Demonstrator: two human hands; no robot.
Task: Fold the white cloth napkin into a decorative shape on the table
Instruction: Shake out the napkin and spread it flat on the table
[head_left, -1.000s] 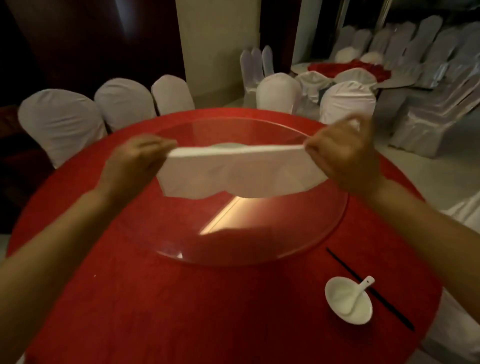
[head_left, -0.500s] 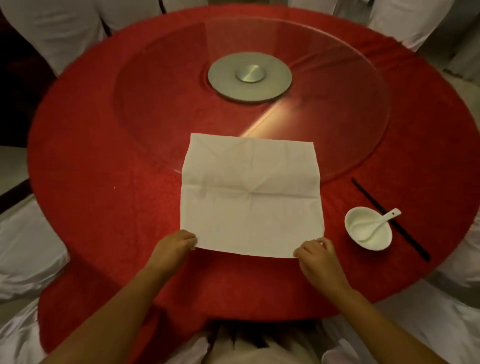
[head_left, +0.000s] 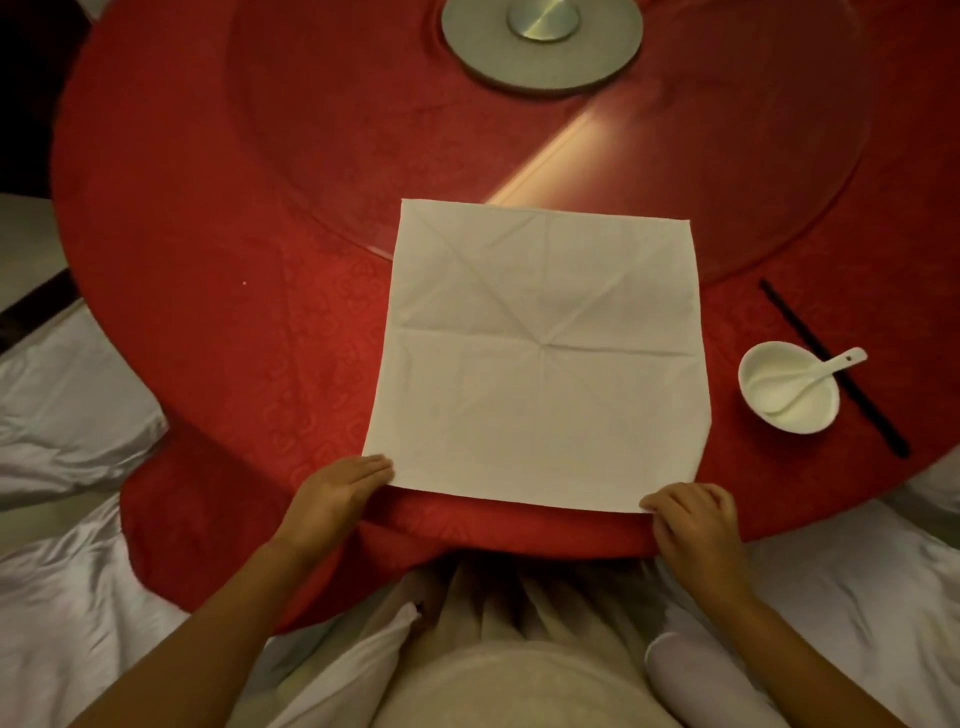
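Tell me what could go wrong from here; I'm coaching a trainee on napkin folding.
1. The napkin's far edge lies on the glass turntable; if that turns, the cloth may skew.
2. The near edge, held by the left hand and right hand, sits at the table rim; a pull could drag it off.
3. The bowl with spoon stands near; a wide fold might knock it.

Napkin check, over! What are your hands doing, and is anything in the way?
Left hand and right hand at napkin's near corners. Napkin flat, unfolded, far edge on glass turntable. Bowl with spoon beside it, apart.
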